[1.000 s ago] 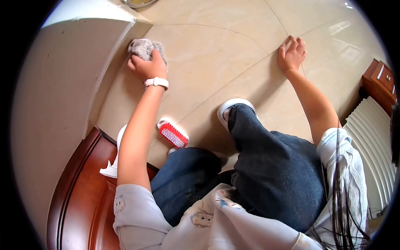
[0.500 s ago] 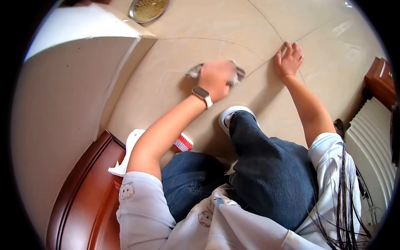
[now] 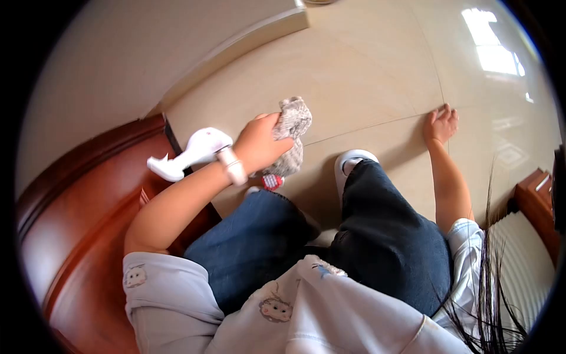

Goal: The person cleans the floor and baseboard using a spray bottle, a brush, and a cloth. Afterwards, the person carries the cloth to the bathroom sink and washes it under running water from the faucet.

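My left hand (image 3: 259, 143) is closed round a crumpled grey-and-white cloth (image 3: 293, 121), low over the tiled floor (image 3: 359, 76). Beneath the cloth shows one end of a red-and-white brush (image 3: 272, 182); the rest of it is hidden. A white plastic spray bottle (image 3: 203, 144), as far as its shape shows, lies beside my left wrist, partly behind it. Far to the right, my right hand (image 3: 442, 124) rests on the floor with its fingers somewhat apart and nothing in it.
A wall with a baseboard (image 3: 236, 52) runs along the upper left. Dark red wooden furniture (image 3: 112, 177) stands at the left. My shoe (image 3: 348, 162) is on the floor at centre. At the right edge are a wooden box (image 3: 537, 197) and a ribbed white object (image 3: 525, 253).
My left hand swept the cloth from the wall side across the floor, then back toward my left knee and the brush. The view has turned; my right hand still rests on the floor.
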Tool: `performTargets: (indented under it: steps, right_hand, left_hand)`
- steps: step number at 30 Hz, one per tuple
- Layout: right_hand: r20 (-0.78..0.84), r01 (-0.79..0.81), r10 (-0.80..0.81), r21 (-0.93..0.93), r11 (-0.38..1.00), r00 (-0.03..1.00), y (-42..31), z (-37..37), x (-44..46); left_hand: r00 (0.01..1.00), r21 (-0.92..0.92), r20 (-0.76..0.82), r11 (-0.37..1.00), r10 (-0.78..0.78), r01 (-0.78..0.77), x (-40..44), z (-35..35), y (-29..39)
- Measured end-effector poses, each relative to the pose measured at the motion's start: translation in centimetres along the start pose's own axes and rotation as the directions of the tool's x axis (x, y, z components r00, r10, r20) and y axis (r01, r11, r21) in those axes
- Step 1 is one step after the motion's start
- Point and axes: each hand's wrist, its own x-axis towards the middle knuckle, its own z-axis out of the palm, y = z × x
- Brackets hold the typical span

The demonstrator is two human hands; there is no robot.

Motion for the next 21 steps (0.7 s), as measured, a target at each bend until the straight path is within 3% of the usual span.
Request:
performTargets:
  steps: [3, 4, 5, 7, 8, 9, 10, 11, 12, 13, 14, 15, 16, 17, 19, 20, 21]
  right_hand:
    - [-0.04, 0.028, -0.032, -0.102, 0.994, 0.999, -1.7, -0.3, -0.1]
    - [-0.038, -0.057, 0.051, -0.168, 0.984, 0.998, -2.5, 0.0, -0.4]
    - [-0.047, -0.139, 0.131, -0.231, 0.963, 0.99, -4.0, -0.5, -0.3]
    - [-0.014, 0.013, -0.014, -0.093, 0.996, 1.0, -8.7, -1.5, -1.6]
    - [0.014, 0.188, -0.192, 0.152, 0.97, 0.981, -10.6, -1.2, -2.3]
    - [0.005, 0.336, -0.366, 0.385, 0.86, 0.931, -12.5, -1.0, -3.4]
    - [0.21, 0.154, -0.346, 0.61, 0.777, 0.914, -17.1, -4.1, -5.0]
    - [0.498, -0.219, -0.399, 0.793, 0.568, 0.77, -18.3, -2.1, -6.1]
    - [0.615, -0.281, -0.475, 0.75, 0.599, 0.63, -22.5, -6.9, -7.2]
    - [0.7, -0.411, -0.578, 0.714, 0.566, 0.42, -24.2, -7.6, -8.2]
    - [0.793, -0.619, -0.589, 0.542, 0.568, 0.154, -26.3, -9.7, -8.7]
    - [0.812, -0.684, -0.583, 0.411, 0.602, -0.026, -27.5, -10.3, -9.4]
    - [0.797, -0.684, -0.593, 0.367, 0.63, -0.118, -28.1, -10.6, -10.1]
    - [0.776, -0.639, -0.611, 0.393, 0.661, -0.155, -28.3, -10.4, -10.9]
    - [0.807, -0.27, -0.561, 0.508, 0.818, -0.183, -28.2, -9.8, -11.2]
    - [0.783, -0.03, -0.582, 0.591, 0.806, -0.22, -27.9, -9.5, -11.0]
    - [0.767, 0.21, -0.584, 0.637, 0.742, -0.265, -27.4, -9.4, -10.5]
  left_hand:
    - [0.992, -0.129, -0.095, 0.987, 0.079, -0.091, -6.3, -4.0, 0.8]
    - [0.989, -0.153, -0.13, 0.984, 0.072, -0.091, -8.0, -4.6, 0.4]
    - [0.973, -0.293, -0.229, 0.952, 0.017, -0.086, -9.4, -4.2, -0.8]
    - [0.931, -0.52, -0.249, 0.848, -0.266, 0.103, -11.7, -2.6, -4.2]
    - [0.939, -0.702, -0.089, 0.69, -0.333, 0.178, -12.5, -1.8, -6.0]
    - [0.929, -0.813, 0.031, 0.531, -0.369, 0.238, -13.1, -1.1, -7.6]
    - [0.918, -0.861, 0.047, 0.449, -0.393, 0.237, -13.4, 0.0, -8.8]
    - [0.908, -0.901, 0.066, 0.367, -0.413, 0.232, -13.6, 0.9, -9.6]
    - [0.909, -0.93, 0.044, 0.316, -0.415, 0.189, -13.5, 1.5, -9.7]
    - [0.906, -0.953, 0.027, 0.262, -0.422, 0.15, -13.3, 2.2, -9.6]
    - [0.934, -0.974, 0.016, 0.205, -0.357, 0.095, -12.7, 2.6, -10.1]
    - [0.934, -0.99, 0.021, 0.121, -0.357, 0.068, -11.9, 2.7, -9.9]
    - [0.939, -0.997, -0.029, 0.076, -0.343, -0.003, -11.0, 2.6, -9.1]
    - [0.94, -0.997, -0.083, 0.033, -0.332, -0.076, -10.2, 2.4, -8.5]
    - [0.964, -1.0, -0.004, 0.029, -0.267, 0.004, -9.1, 2.0, -9.5]
    - [0.964, -0.981, 0.054, 0.164, -0.261, 0.1, -8.9, 1.8, -10.5]
    - [0.965, -0.986, 0.041, 0.147, -0.261, 0.082, -9.0, 1.8, -11.5]
